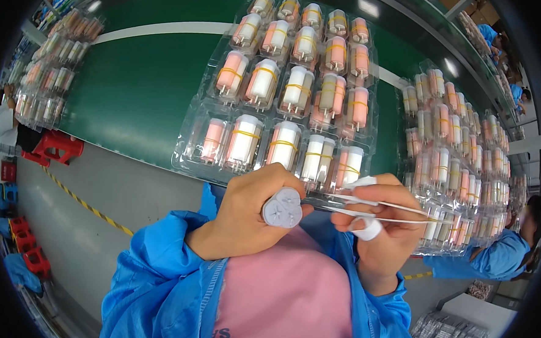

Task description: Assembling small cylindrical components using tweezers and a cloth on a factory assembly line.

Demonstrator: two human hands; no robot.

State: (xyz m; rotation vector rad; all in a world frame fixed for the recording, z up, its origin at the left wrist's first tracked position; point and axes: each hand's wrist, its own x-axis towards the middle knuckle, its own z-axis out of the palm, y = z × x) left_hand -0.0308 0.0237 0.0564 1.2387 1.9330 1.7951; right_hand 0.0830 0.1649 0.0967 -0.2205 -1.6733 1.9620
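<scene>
Grey floor [122,189], crossed by a yellow-and-black striped line [85,199]; red stool [60,149] beyond the table's left end. Co-worker's blue sleeve [501,254] at right.

Table: long, green [127,94], with a white stripe [168,28] running across it.

Right trays [428,247]: clear plastic, crowded with peach, white and grey cylinders. Left trays [40,119]: similar contents, well apart from the rest, at the table's far left.

Central trays [188,146]: clear plastic, four rows of five compartments. Inside, upright bundles [245,142] of peach, white and grey cylinders, most bound by yellow bands; thin prongs show below many.

Left hand [251,195]: fingers curled round a grey bundle [282,209], just in front of the central trays; its three-lobed end faces the camera.

Right hand [383,227]: fingers pinching a thin white tweezer-like tool [402,221], near that bundle. White wraps [366,229] on its fingers.
</scene>
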